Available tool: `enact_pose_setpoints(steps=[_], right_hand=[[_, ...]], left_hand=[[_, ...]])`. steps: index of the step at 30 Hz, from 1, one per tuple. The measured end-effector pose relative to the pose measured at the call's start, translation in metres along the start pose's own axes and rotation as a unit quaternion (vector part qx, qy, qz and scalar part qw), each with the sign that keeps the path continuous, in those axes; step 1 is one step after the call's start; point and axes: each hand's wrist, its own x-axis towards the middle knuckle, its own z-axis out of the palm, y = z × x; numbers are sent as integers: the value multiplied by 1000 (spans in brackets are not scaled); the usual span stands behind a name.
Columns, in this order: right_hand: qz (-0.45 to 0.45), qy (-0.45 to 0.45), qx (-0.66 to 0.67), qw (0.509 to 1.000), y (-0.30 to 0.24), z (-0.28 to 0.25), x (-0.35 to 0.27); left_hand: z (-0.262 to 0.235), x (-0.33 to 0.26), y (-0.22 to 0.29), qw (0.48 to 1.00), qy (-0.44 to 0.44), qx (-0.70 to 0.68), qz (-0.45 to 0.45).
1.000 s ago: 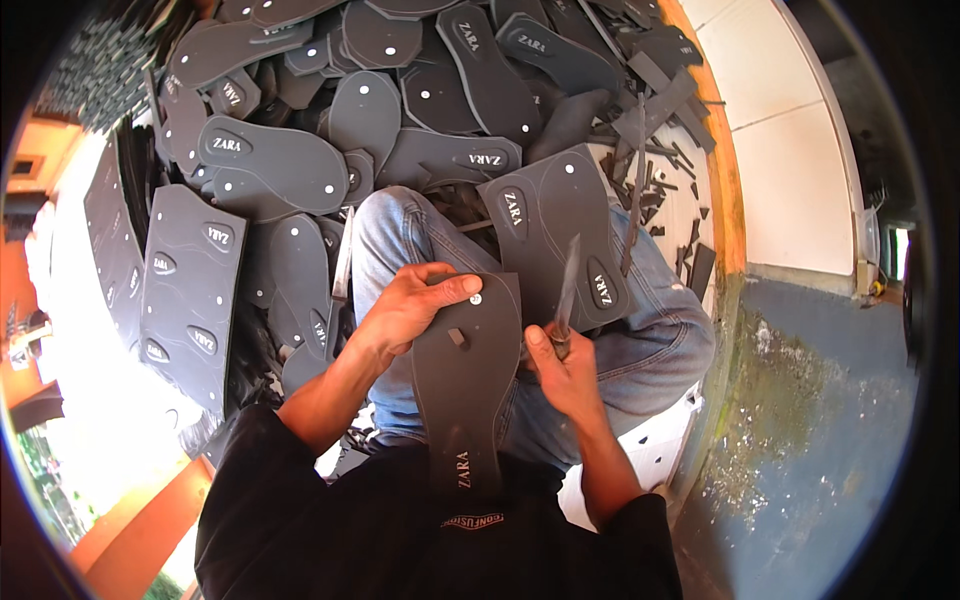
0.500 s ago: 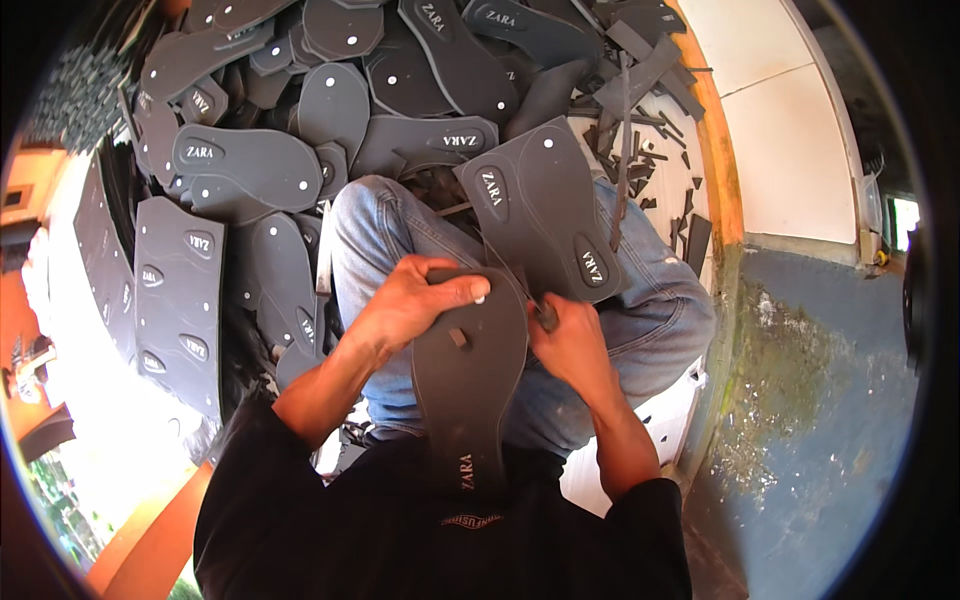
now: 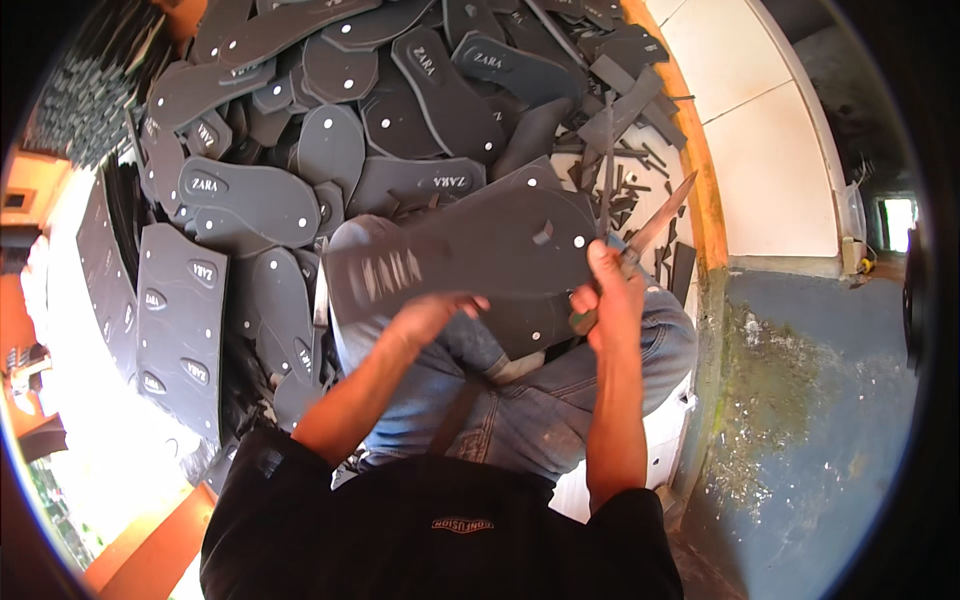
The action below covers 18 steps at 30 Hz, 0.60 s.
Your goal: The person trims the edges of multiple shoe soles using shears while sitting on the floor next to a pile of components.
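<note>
A dark grey foam sandal sole with small white dots lies crosswise over my knees, its left end blurred by motion. My left hand grips its lower edge from below. My right hand is at the sole's right end, closed around a knife whose blade points up and to the right. A second grey foam piece rests on my lap in blue jeans, under the held sole.
A big heap of cut grey soles fills the floor ahead. Uncut foam sheets lean at the left. Narrow offcut strips lie beside a white tiled wall with an orange edge. Blue-grey concrete is on the right.
The sole has swung from lying lengthwise on my lap to crosswise above my knees. My right hand rose and the knife blade now points up and right.
</note>
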Motion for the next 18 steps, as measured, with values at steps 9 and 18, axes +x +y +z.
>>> enact_pose_setpoints(steps=[9, 18], right_hand=[[-126, 61, -318, 938, 31, -16, -47], [-107, 105, -573, 806, 46, -67, -92]], left_hand=[[96, -3, 4, 967, 129, -220, -8], [119, -21, -4, 964, 107, -240, -52]])
